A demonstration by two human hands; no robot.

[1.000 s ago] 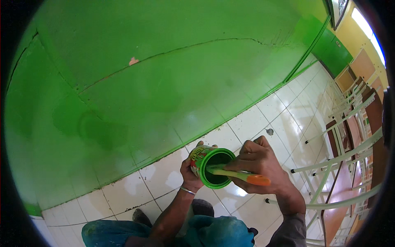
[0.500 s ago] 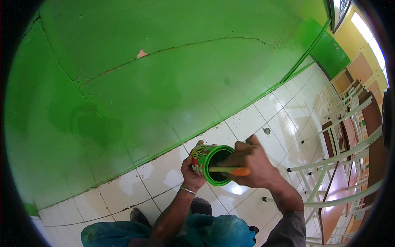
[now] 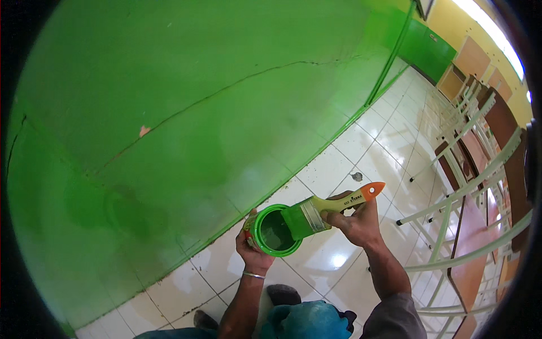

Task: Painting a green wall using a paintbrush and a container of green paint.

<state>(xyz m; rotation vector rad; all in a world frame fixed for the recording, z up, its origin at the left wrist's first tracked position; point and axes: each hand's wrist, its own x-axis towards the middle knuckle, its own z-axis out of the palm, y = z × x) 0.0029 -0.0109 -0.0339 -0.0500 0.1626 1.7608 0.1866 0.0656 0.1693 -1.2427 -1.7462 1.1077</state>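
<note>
My left hand (image 3: 252,248) is wrapped round the side of a paint can (image 3: 249,233), whose open mouth with a green rim faces up toward me. Greenish paint (image 3: 275,234) shows inside it. In my right hand (image 3: 354,220) is a wide flat paintbrush (image 3: 339,204) with an orange-tipped handle and a metal band. Its bristles, coated in green, lie over the right side of the can's rim. Beyond the can stands a green wall (image 3: 186,169) with a long crack and a small pinkish chipped spot (image 3: 144,131).
White floor tiles (image 3: 322,169) run along the wall's foot, with a dark damaged spot (image 3: 356,177) in one tile. Chairs with pale metal frames and brown boards (image 3: 468,248) crowd the right side. My shoes (image 3: 284,294) and blue-clad knee (image 3: 310,321) are below.
The paintbrush has come up from inside the can and now tilts out to the right, bristles at the rim. My view has shifted, and the can appears slightly lower and further left.
</note>
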